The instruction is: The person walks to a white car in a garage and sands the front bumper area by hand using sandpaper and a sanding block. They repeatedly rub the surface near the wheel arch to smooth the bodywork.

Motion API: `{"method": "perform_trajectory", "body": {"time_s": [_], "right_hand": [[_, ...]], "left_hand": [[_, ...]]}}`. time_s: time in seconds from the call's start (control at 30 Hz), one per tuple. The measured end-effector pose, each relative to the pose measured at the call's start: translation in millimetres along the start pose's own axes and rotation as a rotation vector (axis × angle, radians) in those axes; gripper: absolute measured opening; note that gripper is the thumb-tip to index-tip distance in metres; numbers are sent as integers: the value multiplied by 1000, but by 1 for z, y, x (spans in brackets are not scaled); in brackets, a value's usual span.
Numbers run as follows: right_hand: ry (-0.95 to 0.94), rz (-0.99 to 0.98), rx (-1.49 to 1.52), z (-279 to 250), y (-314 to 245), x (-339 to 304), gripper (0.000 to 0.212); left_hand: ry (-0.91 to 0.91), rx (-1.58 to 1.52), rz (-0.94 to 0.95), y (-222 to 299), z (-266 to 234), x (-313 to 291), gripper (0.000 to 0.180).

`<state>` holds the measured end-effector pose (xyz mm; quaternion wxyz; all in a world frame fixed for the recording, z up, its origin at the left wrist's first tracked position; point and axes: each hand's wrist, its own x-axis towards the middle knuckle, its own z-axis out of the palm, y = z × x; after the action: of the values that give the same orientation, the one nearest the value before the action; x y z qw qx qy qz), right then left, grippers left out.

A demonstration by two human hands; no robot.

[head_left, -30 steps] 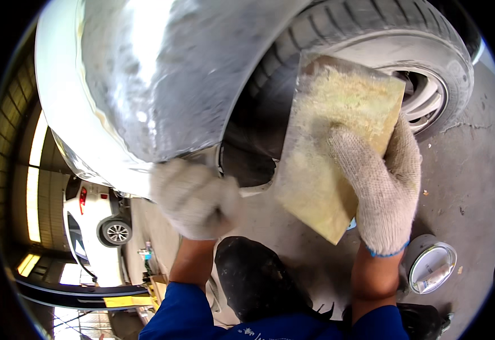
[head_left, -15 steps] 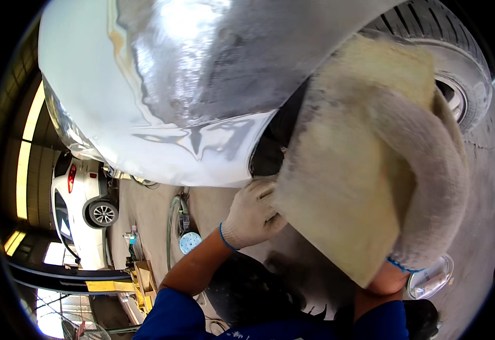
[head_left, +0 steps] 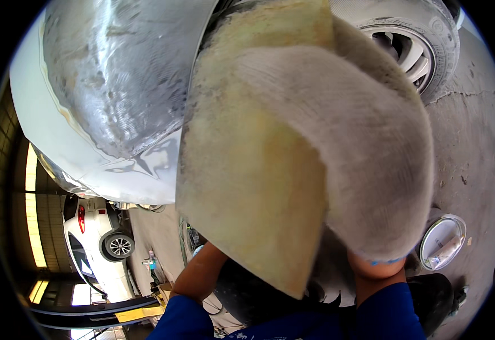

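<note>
Right hand: the right hand (head_left: 343, 153), in a grey knitted work glove, is raised very close to the camera and fills the middle of the view, fingers wrapped over the top edge of the board and clamped on it.
Board: the flat yellowish board (head_left: 247, 175), smeared and stained, is held up in front of the car body; its lower corner points down toward the person's lap, and its top edge runs up to the rim of the picture.
Left hand: hidden! Only the bare left forearm (head_left: 199, 275) shows, rising from the blue sleeve (head_left: 185, 320) and vanishing behind the board's lower edge, so I cannot tell whether that hand is spread or gripping anything.
Car panel: the sanded body panel (head_left: 111, 85), dull grey metal with glossy white paint around it, curves across the upper left, just behind the board.
Wheel: the tyre and silver rim (head_left: 411, 54) peek out at the upper right, partly covered by the gloved hand.
Floor: cracked grey concrete (head_left: 474, 147) on the right; a round open tin (head_left: 443, 241) sits on it, near the right wrist.
Background: a white parked car (head_left: 97, 243) stands well apart at the lower left, by the bright doorway.
</note>
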<state>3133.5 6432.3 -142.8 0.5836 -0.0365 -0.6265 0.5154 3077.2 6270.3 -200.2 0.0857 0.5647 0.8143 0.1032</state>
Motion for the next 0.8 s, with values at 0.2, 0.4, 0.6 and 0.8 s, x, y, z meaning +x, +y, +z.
{"method": "perform_trajectory", "body": {"time_s": [0.2,0.4,0.6,0.8], "right_hand": [[9,-174,-163,15,23,-1,37],[217,-56,203,64,37,-24,36],[-201,-233,-288,-28,16,37,27],[-73,377,533,-54,6,23,44]], "left_hand": [[-127,-40,-90,-2,10,-4,37],[-87,32,-13,12,7,3,33],[58,-25,7,15,16,-2,23],[72,-225,-58,13,10,-1,24]]}}
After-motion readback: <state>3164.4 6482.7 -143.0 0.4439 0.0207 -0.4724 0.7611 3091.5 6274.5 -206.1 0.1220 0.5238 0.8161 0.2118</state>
